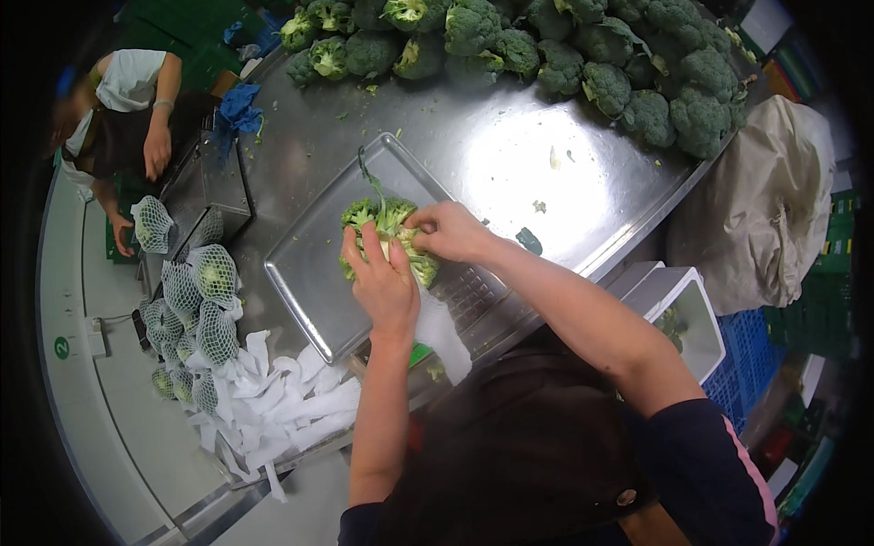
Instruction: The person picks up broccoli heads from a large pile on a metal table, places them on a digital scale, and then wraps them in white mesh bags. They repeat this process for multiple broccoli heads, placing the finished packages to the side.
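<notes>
A broccoli head [425,270] lies with its pale stems facing up over a shallow metal tray [307,252]. My left hand [384,280] grips it from the near side, fingers spread over the stems. On its right side, the bent fingers and thumb of my right hand [447,232] pinch at the stems; what lies between those fingertips is hidden. One thin leaf stalk [369,174] sticks out from the head towards the far corner of the tray. A white foam net sleeve [444,334] hangs from below the head, beside my left wrist, over the table's near edge.
Broccoli heads [560,65] are piled along the far side of the metal table [300,136]. Netted broccoli [217,273] and loose white sleeves [287,409] lie at left. Another person's hand [157,151] is beyond a metal box [212,177]. A white bin [689,327] stands right.
</notes>
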`<action>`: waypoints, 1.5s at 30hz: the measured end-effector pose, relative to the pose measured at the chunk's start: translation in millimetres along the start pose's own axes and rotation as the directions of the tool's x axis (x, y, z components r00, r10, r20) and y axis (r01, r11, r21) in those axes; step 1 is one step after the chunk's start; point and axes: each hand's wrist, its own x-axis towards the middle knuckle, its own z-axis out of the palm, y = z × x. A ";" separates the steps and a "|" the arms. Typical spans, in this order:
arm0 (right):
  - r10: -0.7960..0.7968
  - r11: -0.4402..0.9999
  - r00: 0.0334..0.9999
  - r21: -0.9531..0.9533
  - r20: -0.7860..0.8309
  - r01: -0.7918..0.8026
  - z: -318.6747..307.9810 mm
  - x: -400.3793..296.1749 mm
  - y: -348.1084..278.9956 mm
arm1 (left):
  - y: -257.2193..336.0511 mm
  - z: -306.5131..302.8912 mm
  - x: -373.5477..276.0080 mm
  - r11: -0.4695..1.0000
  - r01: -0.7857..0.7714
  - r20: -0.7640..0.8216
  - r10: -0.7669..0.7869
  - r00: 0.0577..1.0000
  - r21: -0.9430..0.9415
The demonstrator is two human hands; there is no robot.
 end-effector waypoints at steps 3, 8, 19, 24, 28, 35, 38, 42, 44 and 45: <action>0.020 0.999 1.000 0.046 -0.022 -0.019 0.7 -4.7 -3.9 | -1.5 1.8 -1.8 1.000 0.018 0.003 -0.018 1.000 -0.003; -0.118 0.987 0.978 0.088 -0.175 0.135 16.3 -3.3 16.8 | 5.0 -1.5 -0.4 0.993 0.100 0.019 -0.099 0.995 -0.069; 0.001 1.000 0.977 -0.014 -0.213 -0.004 20.5 2.1 1.0 | 1.0 -0.4 3.5 0.998 0.062 0.047 -0.061 0.997 -0.020; 0.008 0.999 0.989 0.049 -0.144 -0.001 16.0 2.3 4.1 | -2.1 -2.1 3.9 0.998 0.043 0.029 -0.042 0.999 -0.042; -0.012 0.997 0.987 -0.074 -0.162 0.000 8.4 -6.8 -10.1 | -5.5 -4.6 4.1 0.998 0.028 0.036 -0.026 0.999 -0.055; -0.153 0.968 0.924 -0.240 -0.350 0.070 26.2 -23.8 -15.9 | 3.8 -10.5 4.0 0.976 0.157 0.077 -0.147 0.986 -0.149; -0.168 0.985 0.947 -0.095 -0.273 0.147 18.8 -16.7 -3.0 | -0.2 -6.4 1.5 0.990 0.088 0.038 -0.085 0.996 -0.108; -0.201 0.979 0.959 -0.029 -0.202 0.200 10.2 -10.4 0.6 | -2.6 -6.8 2.2 0.997 0.037 0.025 -0.035 0.999 -0.061; -0.277 0.960 0.933 -0.027 -0.229 0.279 16.5 -12.4 -0.3 | -6.5 -5.6 5.0 0.999 0.007 0.010 -0.006 1.000 -0.054; -0.315 0.948 0.918 -0.030 -0.240 0.317 18.1 -14.0 -1.4 | -7.2 -4.5 5.5 0.999 -0.005 0.000 0.005 1.000 -0.052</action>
